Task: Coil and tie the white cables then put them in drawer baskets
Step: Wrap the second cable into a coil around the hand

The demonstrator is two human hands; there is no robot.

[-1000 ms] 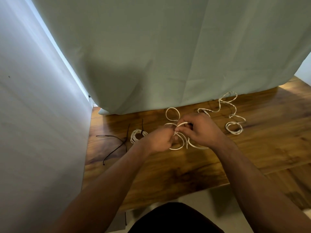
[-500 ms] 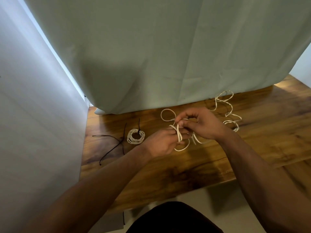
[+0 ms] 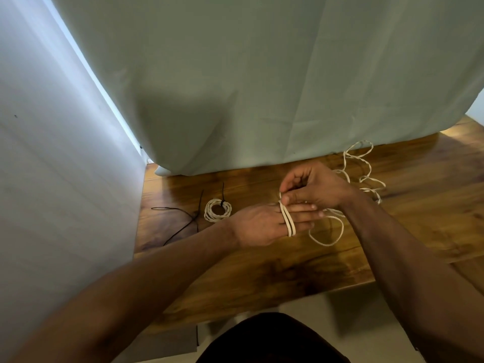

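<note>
Behind the wooden table (image 3: 262, 279) hangs a pale green curtain (image 3: 262, 87), and a white wall (image 3: 52, 179) stands at the left side.

On the table I count two white cables. One is the coiled cable (image 3: 218, 210): a small round ring of several turns, closed with one black tie at its far side. It lies flat on the wood, just left of the left hand (image 3: 259, 224). The other is the loose cable (image 3: 288, 222). It looks cream-white, thin and a little twisted. Two turns of it go around the fingers (image 3: 303, 209) of the left hand, one open loop lies on the wood under the right forearm, and the rest runs in wavy bends to the far right part of the table, near the curtain edge.

Left of the coiled cable lie the black ties (image 3: 183, 218), thin and crossing each other; their number I cannot tell for sure.

The left hand has its fingers straight and together, pointing to the right, and they carry the two turns. The right hand (image 3: 314, 189) is just above these fingers and pinches the loose cable between thumb and forefinger, at the top of the turns. The other fingers of this hand are curled.
</note>
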